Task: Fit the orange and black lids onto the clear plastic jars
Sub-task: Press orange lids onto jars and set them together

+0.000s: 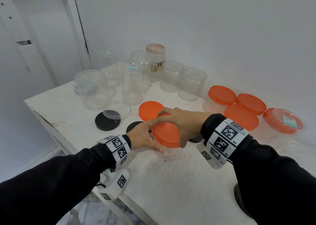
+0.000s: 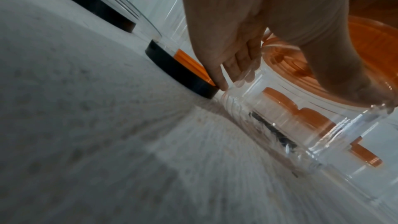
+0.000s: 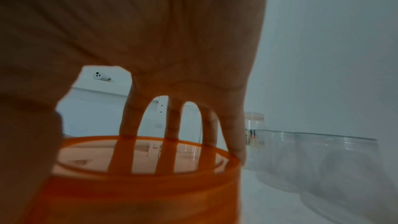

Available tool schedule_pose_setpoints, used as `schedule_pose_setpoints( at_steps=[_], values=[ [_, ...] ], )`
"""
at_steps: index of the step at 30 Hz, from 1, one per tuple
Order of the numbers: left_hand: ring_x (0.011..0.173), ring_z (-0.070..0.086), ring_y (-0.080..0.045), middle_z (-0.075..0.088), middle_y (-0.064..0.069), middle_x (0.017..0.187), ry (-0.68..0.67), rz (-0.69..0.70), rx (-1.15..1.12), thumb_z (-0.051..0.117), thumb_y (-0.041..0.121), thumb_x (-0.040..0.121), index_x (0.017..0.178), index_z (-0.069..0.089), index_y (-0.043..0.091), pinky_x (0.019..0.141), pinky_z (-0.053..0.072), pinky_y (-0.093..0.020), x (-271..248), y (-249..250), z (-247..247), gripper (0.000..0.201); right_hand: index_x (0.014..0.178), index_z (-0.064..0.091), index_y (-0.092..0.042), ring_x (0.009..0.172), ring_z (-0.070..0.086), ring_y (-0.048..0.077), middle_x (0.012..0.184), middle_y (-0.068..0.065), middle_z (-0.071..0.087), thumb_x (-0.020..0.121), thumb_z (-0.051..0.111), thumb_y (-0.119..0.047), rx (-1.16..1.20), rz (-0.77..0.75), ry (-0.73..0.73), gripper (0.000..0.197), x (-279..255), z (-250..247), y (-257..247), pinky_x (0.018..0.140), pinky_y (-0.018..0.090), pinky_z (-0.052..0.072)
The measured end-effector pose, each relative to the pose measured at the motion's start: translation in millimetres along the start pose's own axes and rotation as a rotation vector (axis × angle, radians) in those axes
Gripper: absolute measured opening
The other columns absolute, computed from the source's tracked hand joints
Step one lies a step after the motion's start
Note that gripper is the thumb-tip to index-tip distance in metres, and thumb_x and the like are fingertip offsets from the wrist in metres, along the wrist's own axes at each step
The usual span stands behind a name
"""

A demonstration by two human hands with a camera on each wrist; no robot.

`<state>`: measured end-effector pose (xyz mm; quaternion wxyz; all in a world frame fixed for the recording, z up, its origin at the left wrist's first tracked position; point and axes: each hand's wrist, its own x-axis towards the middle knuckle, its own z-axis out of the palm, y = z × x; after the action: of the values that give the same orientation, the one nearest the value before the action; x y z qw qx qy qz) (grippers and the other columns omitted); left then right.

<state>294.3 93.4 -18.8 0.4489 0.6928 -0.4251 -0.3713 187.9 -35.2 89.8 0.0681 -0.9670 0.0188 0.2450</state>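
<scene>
The right hand (image 1: 177,123) sits on top of an orange lid (image 1: 166,135), with its fingers (image 3: 172,122) spread and curled down over the rim, so it is grasping the lid. The lid rests on the mouth of a clear jar (image 2: 301,125) that stands on the white table (image 1: 171,182), near the front and in the middle. The left hand (image 1: 145,136) is wrapped around the left side of this jar, with its fingers and thumb curled on the clear wall just under the lid, holding the jar. A second orange lid (image 1: 148,109) lies flat on the table just behind the hands. A black lid (image 1: 106,120) lies to the left with a thin clear disc on top of it, and another black lid (image 2: 183,74) lies just beside the left hand's fingers. Far back on the table stand many empty clear jars (image 1: 192,83) with no lids, and one jar with a pink lid (image 1: 155,49). On the right side are four short jars with orange lids (image 1: 242,114) already on them, close together.
</scene>
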Motion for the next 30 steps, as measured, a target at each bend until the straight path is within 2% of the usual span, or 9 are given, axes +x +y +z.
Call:
schedule_pose_setpoints(
  at_steps=[7,12,15,17,19,22,24,27,30],
  values=[
    [0.115,0.052,-0.004,0.053,0.018,0.118,0.015,0.003,0.037,0.089,0.012,0.052,0.123,0.040,0.030,0.101,0.042,-0.026,0.1,2.5,1.3,0.088,0.139,0.027,-0.048,0.100,0.044,0.016,0.133,-0.008,0.029,0.061,0.081,-0.042,-0.052,0.047,0.090,0.095,-1.1,1.3,0.3,0.085,0.030,0.045],
    [0.115,0.052,-0.007,0.053,0.010,0.123,0.046,0.033,0.121,0.084,0.043,0.035,0.137,0.034,0.021,0.099,0.043,-0.025,-1.1,3.6,2.5,0.116,0.137,0.037,-0.025,0.087,0.043,0.018,0.119,0.003,0.041,0.063,0.068,-0.068,-0.038,0.187,0.234,0.090,-1.2,14.4,-7.3,0.074,0.029,0.042],
    [0.118,0.050,-0.008,0.051,0.010,0.125,0.036,0.025,0.134,0.080,0.050,0.033,0.139,0.031,0.020,0.100,0.042,-0.025,-1.8,3.7,2.1,0.120,0.130,0.042,-0.018,0.089,0.045,0.022,0.116,0.008,0.045,0.065,0.059,-0.076,-0.050,0.279,0.251,0.089,-1.2,16.8,-14.3,0.072,0.030,0.038],
    [0.118,0.050,-0.009,0.051,0.010,0.124,0.034,0.017,0.154,0.080,0.050,0.035,0.140,0.029,0.021,0.101,0.043,-0.029,-1.9,4.7,2.7,0.119,0.141,0.028,-0.023,0.106,0.047,0.027,0.132,0.010,0.038,0.067,0.059,-0.075,-0.068,0.271,0.169,0.096,-1.8,14.7,-13.1,0.081,0.034,0.042],
    [0.115,0.052,-0.009,0.053,0.012,0.120,0.035,0.006,0.155,0.085,0.043,0.040,0.135,0.032,0.024,0.100,0.044,-0.028,-2.0,5.5,3.2,0.110,0.146,0.009,-0.040,0.127,0.032,0.028,0.149,0.003,0.016,0.069,0.070,-0.059,-0.021,0.168,0.042,0.100,-5.2,9.2,-9.7,0.094,0.041,0.042],
    [0.113,0.053,-0.007,0.054,0.014,0.117,0.037,0.013,0.135,0.088,0.040,0.039,0.130,0.041,0.023,0.097,0.045,-0.025,-1.9,4.3,3.0,0.104,0.138,0.014,-0.054,0.121,0.026,0.024,0.146,-0.007,0.011,0.068,0.078,-0.025,-0.003,0.054,-0.034,0.099,-7.2,4.7,-5.5,0.086,0.040,0.046],
    [0.113,0.052,-0.005,0.053,0.016,0.117,0.041,0.021,0.121,0.091,0.030,0.043,0.130,0.040,0.027,0.098,0.044,-0.024,-2.0,4.5,3.5,0.101,0.136,0.020,-0.054,0.107,0.030,0.021,0.139,-0.004,0.021,0.066,0.078,-0.029,-0.019,0.079,0.029,0.094,-4.3,7.0,-5.7,0.083,0.039,0.048],
    [0.114,0.051,-0.003,0.052,0.017,0.118,0.041,0.020,0.142,0.089,0.030,0.045,0.137,0.033,0.026,0.098,0.041,-0.020,-1.8,3.7,3.4,0.108,0.136,0.027,-0.044,0.091,0.041,0.019,0.123,0.003,0.034,0.064,0.075,-0.051,-0.047,0.149,0.134,0.087,-1.6,9.4,-10.1,0.074,0.032,0.047],
    [0.112,0.051,0.000,0.051,0.020,0.117,0.030,0.022,0.135,0.090,0.019,0.053,0.133,0.033,0.027,0.096,0.040,-0.015,-1.3,3.0,3.0,0.099,0.139,0.027,-0.040,0.087,0.047,0.020,0.123,0.004,0.037,0.064,0.072,-0.061,-0.106,0.147,0.138,0.090,-0.2,8.1,-8.8,0.071,0.030,0.044]
  ],
)
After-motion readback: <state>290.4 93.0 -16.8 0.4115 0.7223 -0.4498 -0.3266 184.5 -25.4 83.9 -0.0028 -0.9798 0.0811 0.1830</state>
